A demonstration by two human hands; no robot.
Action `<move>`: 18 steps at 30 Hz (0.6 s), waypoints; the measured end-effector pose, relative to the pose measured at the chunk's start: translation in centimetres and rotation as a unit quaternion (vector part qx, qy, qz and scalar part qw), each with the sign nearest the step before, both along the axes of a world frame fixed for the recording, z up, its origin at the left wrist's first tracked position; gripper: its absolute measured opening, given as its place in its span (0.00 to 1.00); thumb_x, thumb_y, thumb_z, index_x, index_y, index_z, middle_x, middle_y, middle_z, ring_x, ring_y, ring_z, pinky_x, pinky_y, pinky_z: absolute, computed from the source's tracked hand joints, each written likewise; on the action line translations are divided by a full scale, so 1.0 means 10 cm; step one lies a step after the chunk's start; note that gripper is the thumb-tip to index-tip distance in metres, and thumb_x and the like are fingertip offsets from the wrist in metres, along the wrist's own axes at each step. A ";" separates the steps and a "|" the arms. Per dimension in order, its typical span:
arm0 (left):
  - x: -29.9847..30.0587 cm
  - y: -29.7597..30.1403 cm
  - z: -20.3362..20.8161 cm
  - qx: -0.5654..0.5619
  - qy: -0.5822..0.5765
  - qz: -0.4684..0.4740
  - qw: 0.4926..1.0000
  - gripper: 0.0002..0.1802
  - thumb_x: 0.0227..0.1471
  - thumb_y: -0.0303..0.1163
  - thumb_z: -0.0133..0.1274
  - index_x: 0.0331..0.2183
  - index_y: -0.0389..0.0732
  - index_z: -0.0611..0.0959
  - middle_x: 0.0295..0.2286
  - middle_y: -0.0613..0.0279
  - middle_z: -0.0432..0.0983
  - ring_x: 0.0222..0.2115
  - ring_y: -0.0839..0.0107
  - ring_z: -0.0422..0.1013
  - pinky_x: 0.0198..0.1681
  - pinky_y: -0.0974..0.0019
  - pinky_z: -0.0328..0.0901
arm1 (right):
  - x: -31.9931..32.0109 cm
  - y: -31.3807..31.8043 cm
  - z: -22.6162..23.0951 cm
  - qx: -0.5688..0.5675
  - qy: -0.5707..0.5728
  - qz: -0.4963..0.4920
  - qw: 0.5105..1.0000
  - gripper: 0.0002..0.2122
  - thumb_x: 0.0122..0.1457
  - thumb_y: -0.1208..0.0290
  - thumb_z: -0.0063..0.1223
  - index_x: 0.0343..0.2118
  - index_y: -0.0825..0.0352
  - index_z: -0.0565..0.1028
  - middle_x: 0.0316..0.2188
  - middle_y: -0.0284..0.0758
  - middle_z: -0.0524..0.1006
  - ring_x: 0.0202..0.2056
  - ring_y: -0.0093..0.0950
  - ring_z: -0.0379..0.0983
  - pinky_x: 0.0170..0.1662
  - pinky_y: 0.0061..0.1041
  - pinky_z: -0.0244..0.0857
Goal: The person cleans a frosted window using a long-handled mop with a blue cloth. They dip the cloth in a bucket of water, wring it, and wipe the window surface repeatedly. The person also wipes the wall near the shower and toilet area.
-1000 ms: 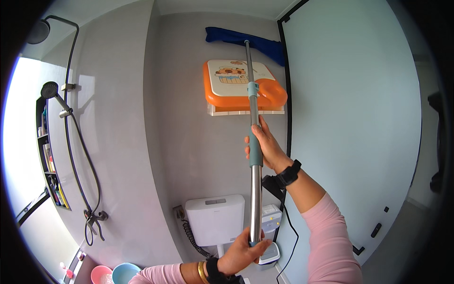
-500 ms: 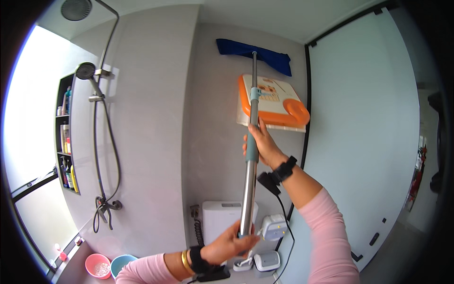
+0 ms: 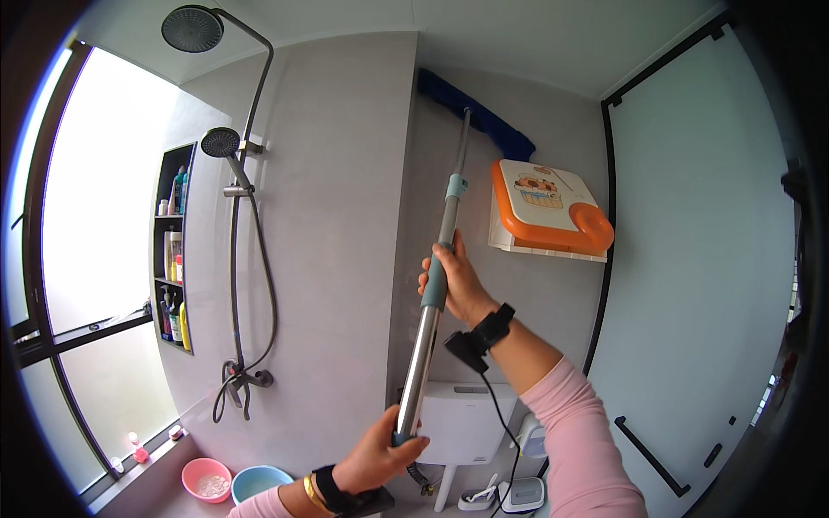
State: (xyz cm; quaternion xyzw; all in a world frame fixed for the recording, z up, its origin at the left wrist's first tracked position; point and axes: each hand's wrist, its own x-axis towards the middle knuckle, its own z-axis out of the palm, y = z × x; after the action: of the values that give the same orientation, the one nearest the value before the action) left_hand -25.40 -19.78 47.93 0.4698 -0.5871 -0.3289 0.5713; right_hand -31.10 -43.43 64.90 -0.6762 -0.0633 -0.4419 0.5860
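The left hand [image 3: 373, 455] partly hides the mop pole [image 3: 419, 363] near its base.

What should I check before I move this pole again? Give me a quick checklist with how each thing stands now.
1. Right hand closed around the green grip: ok.
2. Left hand closed around the lower end of the pole: ok.
3. Blue head level: not ok; it slopes down to the right in the view.
4. Blue head clear of the orange item: cannot tell; its right end shows close by the item's top edge.
5. Collar locked tight: cannot tell from the picture.
6. Pole clear of the shower hose: ok; the hose hangs well to its left.
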 end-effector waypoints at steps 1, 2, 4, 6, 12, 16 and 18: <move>-0.02 0.01 -0.10 -0.023 -0.021 0.011 0.999 0.16 0.52 0.35 0.57 0.36 0.38 0.69 0.18 0.68 0.67 0.14 0.76 0.65 0.17 0.70 0.62 | 0.01 0.02 -0.12 0.011 -0.018 0.029 0.999 0.20 0.63 0.61 0.45 0.54 0.48 0.52 0.31 0.34 0.67 0.26 0.27 0.71 0.29 0.30 0.72; -0.04 0.02 -0.20 -0.011 -0.053 0.045 0.998 0.17 0.51 0.36 0.57 0.37 0.38 0.69 0.16 0.66 0.68 0.13 0.71 0.67 0.17 0.66 0.64 | 0.03 0.05 -0.23 0.026 -0.025 0.052 0.998 0.21 0.63 0.61 0.44 0.56 0.47 0.50 0.31 0.33 0.67 0.26 0.26 0.71 0.29 0.30 0.72; -0.05 0.13 -0.43 -0.039 -0.096 0.095 0.990 0.17 0.51 0.33 0.57 0.38 0.37 0.69 0.21 0.66 0.68 0.18 0.74 0.66 0.22 0.69 0.62 | 0.09 0.11 -0.41 0.043 -0.052 0.110 0.992 0.24 0.64 0.62 0.43 0.59 0.44 0.48 0.31 0.33 0.67 0.27 0.26 0.71 0.30 0.30 0.71; 0.01 0.25 -0.66 -0.052 -0.123 0.129 0.983 0.21 0.51 0.33 0.58 0.42 0.35 0.68 0.24 0.64 0.68 0.23 0.73 0.66 0.27 0.69 0.62 | 0.17 0.22 -0.63 0.055 -0.052 0.176 0.981 0.30 0.64 0.65 0.42 0.63 0.42 0.39 0.35 0.38 0.68 0.30 0.30 0.73 0.33 0.35 0.74; 0.00 0.98 -1.32 -0.119 -0.277 0.333 0.893 0.37 0.43 0.25 0.61 0.52 0.27 0.63 0.21 0.51 0.68 0.19 0.57 0.66 0.22 0.56 0.62 | 0.52 0.82 -1.36 0.097 0.012 0.297 0.950 0.34 0.66 0.59 0.39 0.64 0.37 0.29 0.42 0.40 0.69 0.41 0.32 0.74 0.44 0.42 0.74; -0.11 1.53 -1.28 -0.037 -0.252 0.389 0.885 0.22 0.44 0.28 0.63 0.39 0.32 0.71 0.15 0.54 0.66 0.13 0.56 0.64 0.17 0.58 0.58 | 0.65 1.09 -1.46 0.070 0.018 0.387 0.919 0.34 0.65 0.54 0.41 0.63 0.38 0.29 0.39 0.38 0.68 0.38 0.29 0.74 0.43 0.40 0.74; -0.31 1.70 -1.31 -0.043 -0.271 0.428 0.861 0.20 0.43 0.30 0.64 0.35 0.34 0.71 0.13 0.56 0.64 0.12 0.57 0.61 0.16 0.58 0.56 | 0.60 1.24 -1.54 0.077 0.001 0.411 0.908 0.35 0.65 0.54 0.42 0.63 0.37 0.28 0.39 0.37 0.69 0.38 0.29 0.74 0.43 0.39 0.74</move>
State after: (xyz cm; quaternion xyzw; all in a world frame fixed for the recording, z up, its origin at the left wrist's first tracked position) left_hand -28.46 -2.75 34.85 0.7204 -0.4732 0.1135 0.4941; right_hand -25.15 -31.07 49.52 -0.5433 -0.3010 -0.1651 0.7661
